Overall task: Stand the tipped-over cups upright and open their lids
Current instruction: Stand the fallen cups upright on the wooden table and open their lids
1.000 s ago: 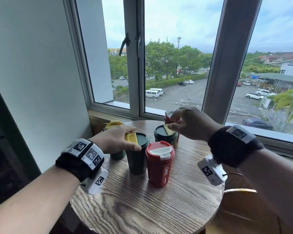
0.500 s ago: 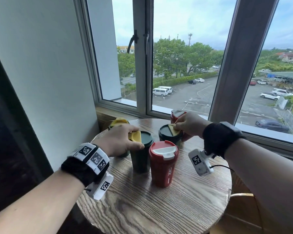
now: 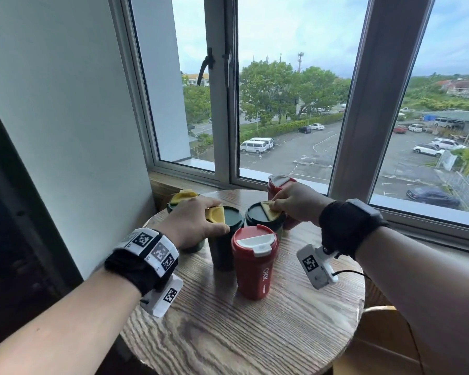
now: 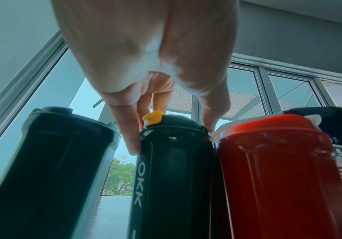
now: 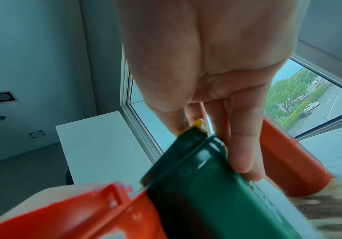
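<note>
Five lidded cups stand upright on the round wooden table (image 3: 255, 334). My left hand (image 3: 198, 223) grips the lid rim of a dark green cup (image 3: 224, 244), thumb and fingers on either side of its yellow flap (image 3: 215, 214); the left wrist view shows the fingers (image 4: 129, 137) around that cup (image 4: 172, 177). My right hand (image 3: 295, 204) pinches the yellow flap (image 3: 268, 209) of a second green cup (image 3: 257, 216), other fingers (image 5: 241, 145) down its side (image 5: 207, 186). A red cup (image 3: 255, 263) with a closed white flap stands in front.
A third green cup (image 3: 183, 197) with a raised yellow flap stands at the far left, partly behind my left hand. Another red cup (image 3: 278, 182) stands behind my right hand by the window sill (image 3: 417, 209). A wall (image 3: 65, 131) is close on the left.
The head view has shifted, so the table sits lower in the picture. Both hands stay on the same two green cups; the right hand is closer down over its yellow flap.
</note>
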Available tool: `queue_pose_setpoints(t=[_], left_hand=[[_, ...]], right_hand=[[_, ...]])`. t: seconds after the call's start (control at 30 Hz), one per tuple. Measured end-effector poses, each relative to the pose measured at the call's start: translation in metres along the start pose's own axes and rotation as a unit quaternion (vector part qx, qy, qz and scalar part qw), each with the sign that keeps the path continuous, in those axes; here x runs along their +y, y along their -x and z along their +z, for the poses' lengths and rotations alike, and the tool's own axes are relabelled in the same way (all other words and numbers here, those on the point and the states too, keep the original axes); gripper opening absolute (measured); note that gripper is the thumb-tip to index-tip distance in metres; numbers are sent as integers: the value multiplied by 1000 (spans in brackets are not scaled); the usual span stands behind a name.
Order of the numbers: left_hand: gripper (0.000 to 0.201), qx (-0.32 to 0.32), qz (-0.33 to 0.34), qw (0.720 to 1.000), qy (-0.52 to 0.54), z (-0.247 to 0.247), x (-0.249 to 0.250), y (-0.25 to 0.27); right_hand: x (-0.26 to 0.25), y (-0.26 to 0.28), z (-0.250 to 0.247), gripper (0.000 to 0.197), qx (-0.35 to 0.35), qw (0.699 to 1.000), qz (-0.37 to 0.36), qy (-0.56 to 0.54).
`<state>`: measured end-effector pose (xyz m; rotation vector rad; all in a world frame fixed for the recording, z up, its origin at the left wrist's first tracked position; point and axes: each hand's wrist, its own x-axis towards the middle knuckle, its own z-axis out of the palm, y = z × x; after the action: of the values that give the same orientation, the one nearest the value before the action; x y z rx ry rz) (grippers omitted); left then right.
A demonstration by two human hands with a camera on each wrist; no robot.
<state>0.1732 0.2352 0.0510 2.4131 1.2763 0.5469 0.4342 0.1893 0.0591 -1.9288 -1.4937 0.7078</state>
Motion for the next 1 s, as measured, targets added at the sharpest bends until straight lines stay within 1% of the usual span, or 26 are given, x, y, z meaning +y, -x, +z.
queue_pose_setpoints(t=[0.2,0.33,0.43,0.53,0.6,0.7,0.77,0.83,0.87,0.93,1.0], left_hand=[[76,-7,24,1000,-10,2,1,-1],[80,-18,37,999,-27,0,-4,0],[74,-7,47,998,-41,-3,-4,2],[61,22,44,999,-21,-12,-5,1],[49,59,48,997,-5,-21,-9,0],[33,127,46,991,2,-35,-19,-5],[27,152,34,988,-5,-40,-29,-11],[27,149,16,988,-25,-39,-42,-19],[30,140,6,989,-38,-37,-49,-23],[38,112,-15,992,-52,-33,-60,-29],[45,82,-30,995,-49,-28,-68,-33]], right_hand=[[0,4,-1,22,-8,1000,12,-7],[1,6,-3,32,-34,999,28,-2],[0,7,-4,38,-29,999,16,11],[-2,5,-11,38,-25,999,4,31],[-4,2,-20,35,-13,999,-10,46],[-8,-1,-37,27,28,996,-35,73],[-11,-7,-49,25,72,987,-62,130],[-12,-16,-60,22,111,965,-92,221],[-13,-21,-62,21,118,953,-100,259],[-13,-32,-66,25,114,944,-97,295],[-13,-42,-68,34,88,942,-82,314]])
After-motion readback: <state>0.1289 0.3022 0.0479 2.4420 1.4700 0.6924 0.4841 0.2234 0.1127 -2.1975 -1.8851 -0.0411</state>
